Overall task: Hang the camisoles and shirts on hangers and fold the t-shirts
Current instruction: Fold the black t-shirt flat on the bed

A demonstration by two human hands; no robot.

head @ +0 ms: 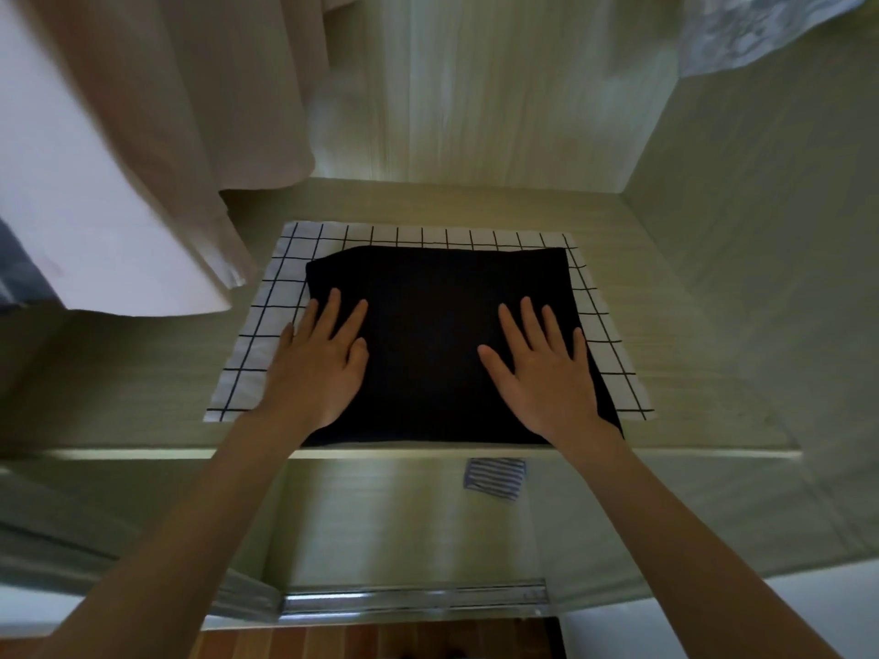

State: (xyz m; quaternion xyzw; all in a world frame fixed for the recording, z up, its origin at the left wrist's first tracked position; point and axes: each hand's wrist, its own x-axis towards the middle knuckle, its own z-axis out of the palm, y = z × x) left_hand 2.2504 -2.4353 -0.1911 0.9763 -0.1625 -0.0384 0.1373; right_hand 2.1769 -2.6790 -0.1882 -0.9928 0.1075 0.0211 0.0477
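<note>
Head view: the left hand [316, 368] lies flat, palm down, with fingers straight and spread, on the left part of a folded black t-shirt [437, 340]; its outer fingers reach past the shirt's left edge onto the checked cloth [257, 354] beneath. The right hand [542, 368] lies flat in the same way on the right part of the t-shirt, fingers straight and spread, thumb pointing inward. Neither hand grips anything; both press on the fabric, well apart from each other, with bare dark cloth between them.

The t-shirt is folded to a rough rectangle and sits on top of the white cloth with a thin black grid, which shows around it at the back, left and right. The shirt's near edge reaches the front edge of the shelf [713, 373]. The shelf is pale wood-grain, set inside a wardrobe with matching back and side walls.

Hanging at the left, above the shelf, are pale garments [142, 159], their hems near the checked cloth's back left corner. At the top right corner hangs a light patterned fabric [761, 30]. Below the shelf's front edge, a small blue-and-white striped piece [494, 478] lies on a lower surface. At the bottom a strip of wooden floor [380, 644] shows.
</note>
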